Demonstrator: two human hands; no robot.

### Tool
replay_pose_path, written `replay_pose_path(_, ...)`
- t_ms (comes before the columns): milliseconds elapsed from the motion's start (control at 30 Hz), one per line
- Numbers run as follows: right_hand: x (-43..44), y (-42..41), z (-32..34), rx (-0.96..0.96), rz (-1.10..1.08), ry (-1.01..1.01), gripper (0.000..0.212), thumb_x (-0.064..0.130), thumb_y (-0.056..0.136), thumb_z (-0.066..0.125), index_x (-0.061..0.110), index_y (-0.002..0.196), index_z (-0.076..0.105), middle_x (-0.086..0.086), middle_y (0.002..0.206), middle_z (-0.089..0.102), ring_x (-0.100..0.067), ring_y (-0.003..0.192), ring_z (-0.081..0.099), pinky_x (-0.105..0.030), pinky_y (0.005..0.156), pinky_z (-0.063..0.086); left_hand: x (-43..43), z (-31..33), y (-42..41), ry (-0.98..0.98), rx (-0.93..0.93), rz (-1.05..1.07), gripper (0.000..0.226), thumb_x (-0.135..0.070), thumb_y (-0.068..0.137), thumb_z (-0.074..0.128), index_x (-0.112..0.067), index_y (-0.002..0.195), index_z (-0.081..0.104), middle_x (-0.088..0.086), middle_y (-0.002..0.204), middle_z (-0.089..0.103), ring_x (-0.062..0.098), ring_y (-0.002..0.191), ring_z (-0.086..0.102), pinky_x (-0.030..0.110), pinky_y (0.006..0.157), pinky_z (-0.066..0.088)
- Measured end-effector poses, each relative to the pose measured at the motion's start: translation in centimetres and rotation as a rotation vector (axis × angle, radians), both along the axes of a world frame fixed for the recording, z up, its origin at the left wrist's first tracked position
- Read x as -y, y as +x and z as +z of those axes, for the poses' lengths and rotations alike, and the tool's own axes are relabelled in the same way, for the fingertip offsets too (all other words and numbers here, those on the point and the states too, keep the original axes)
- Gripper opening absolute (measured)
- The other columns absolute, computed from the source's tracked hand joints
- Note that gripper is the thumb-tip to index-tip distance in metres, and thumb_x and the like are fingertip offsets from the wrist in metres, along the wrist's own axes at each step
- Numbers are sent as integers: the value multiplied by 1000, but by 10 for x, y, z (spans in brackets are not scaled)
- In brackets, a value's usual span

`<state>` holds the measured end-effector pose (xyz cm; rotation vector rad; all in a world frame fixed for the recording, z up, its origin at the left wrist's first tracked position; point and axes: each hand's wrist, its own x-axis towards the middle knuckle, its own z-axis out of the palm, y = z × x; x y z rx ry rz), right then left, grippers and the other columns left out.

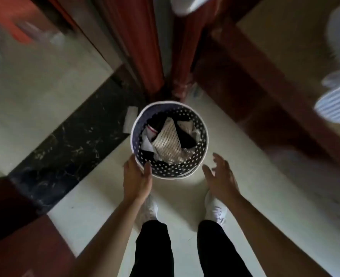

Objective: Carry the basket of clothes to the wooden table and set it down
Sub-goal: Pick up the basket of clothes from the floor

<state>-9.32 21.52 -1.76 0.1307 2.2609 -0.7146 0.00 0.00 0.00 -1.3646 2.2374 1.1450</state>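
Observation:
A round white basket with perforated walls stands on the pale tiled floor just in front of my feet. Inside lie crumpled clothes: a beige mesh piece, black and white pieces. My left hand grips the basket's near-left rim, thumb inside the rim. My right hand hovers to the right of the basket with fingers spread, a short gap from the rim, holding nothing.
Reddish-brown wooden door frames rise behind the basket. A black marble threshold strip runs to the left. Dark red wooden furniture stands on the right. A small white object lies by the basket. A striped white thing is at far right.

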Motion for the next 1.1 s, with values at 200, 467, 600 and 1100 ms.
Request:
replay_pose_path(200, 27, -3, -83, 99, -179, 20, 102, 55, 92, 64, 13, 165, 7, -18, 168, 26, -41, 148, 41, -52, 116, 39, 21, -94, -7, -48, -54, 87, 75, -22, 90, 64, -7, 154, 28, 19, 155, 40, 37, 140, 42, 51, 112, 40)
replay_pose_path(467, 26, 16, -99, 150, -398, -162, 72, 11, 86, 65, 39, 145, 36, 6, 120, 65, -33, 111, 67, -58, 83, 62, 6, -98, 19, 109, -114, 163, 79, -26, 90, 59, -21, 158, 19, 7, 161, 38, 29, 144, 43, 52, 114, 40)
replay_pose_path(600, 17, -3, -36, 143, -306, -134, 71, 16, 86, 69, 39, 149, 44, 4, 128, 68, -25, 114, 66, -52, 93, 60, 2, -41, 23, 240, 25, 309, 71, -24, 93, 61, -20, 154, 25, 7, 147, 53, 31, 130, 56, 47, 107, 47)
replay_pose_path(1100, -48, 4, 357, 140, -69, -185, 46, 17, 89, 70, 18, 133, 61, 0, 130, 69, -20, 120, 66, -48, 98, 55, 31, 325, 5, 62, -78, 336, 43, -35, 103, 47, 2, 114, 66, 15, 101, 65, 27, 93, 60, 37, 84, 47)
